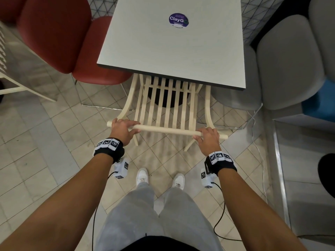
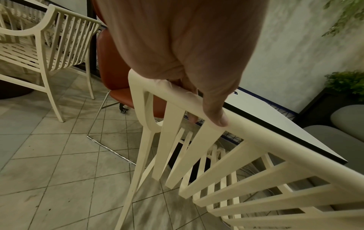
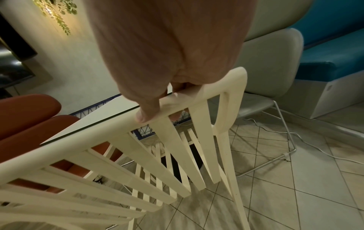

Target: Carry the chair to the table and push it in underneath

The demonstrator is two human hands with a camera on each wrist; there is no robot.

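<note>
Hands first: the left hand (image 1: 122, 130) and right hand (image 1: 208, 140) each curl round the top rail (image 1: 166, 130) of the cream slatted chair (image 1: 165, 105), one near each end. Ahead of both hands, the chair's seat front is already hidden beneath the near edge of the tabletop (image 1: 172, 48), so the pushing-in step looks well under way. Next, a straight, even shove from both hands seems called for, keeping clear of the red chair (image 1: 59, 37) beyond the left hand and the grey chair (image 1: 282, 60) beyond the right.
</note>
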